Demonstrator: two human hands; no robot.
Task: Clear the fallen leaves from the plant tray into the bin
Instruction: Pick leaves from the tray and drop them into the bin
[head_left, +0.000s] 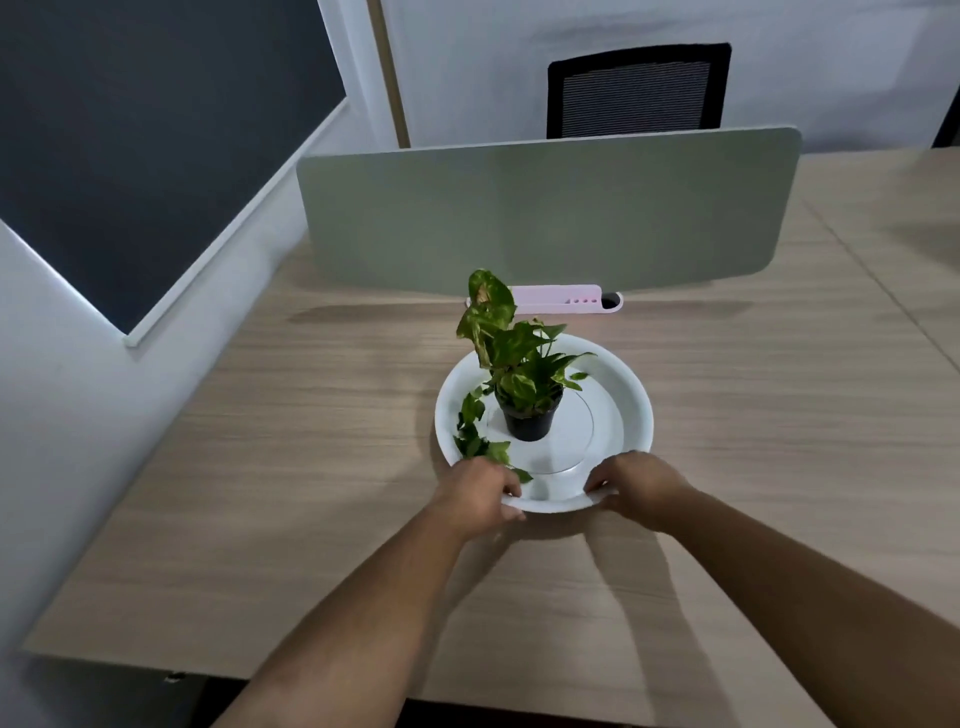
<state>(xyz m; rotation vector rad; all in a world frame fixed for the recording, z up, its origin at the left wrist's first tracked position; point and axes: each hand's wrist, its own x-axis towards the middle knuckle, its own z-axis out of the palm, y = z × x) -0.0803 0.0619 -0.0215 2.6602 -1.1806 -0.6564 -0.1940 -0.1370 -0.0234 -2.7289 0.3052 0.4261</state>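
tray: a round white tray (644, 421) is set on the wooden desk (311, 467), near the middle of the desk top; its near rim is held by both hands
fallen leaves: a loose string of green fallen leaves (475, 431) is seen lying inside the tray, along its left side, from beside the pot down to the near-left rim; the nearest leaf is partly covered by the left hand
plant: a variegated green plant (511, 358) is carried upright in a black pot (529, 418); the pot is placed on the raised centre disc of the tray, slightly left of centre
left hand: the left hand (475, 496) is closed on the near-left rim; the rim is pinched between the thumb on top and curled fingers at the edge
right hand: the right hand (636, 491) is closed on the near-right rim; the fingers are curled together over the edge; the fingertips beneath the rim cannot be made out
forearms: both are bare and extended over the desk
background: a grey-green divider panel (545, 208) is mounted upright across the desk; a pink desk organiser (561, 299) is located at its foot, behind the plant; a black mesh chair back (636, 91) is seen beyond the panel; a dark wall board (130, 130) is fixed at the left
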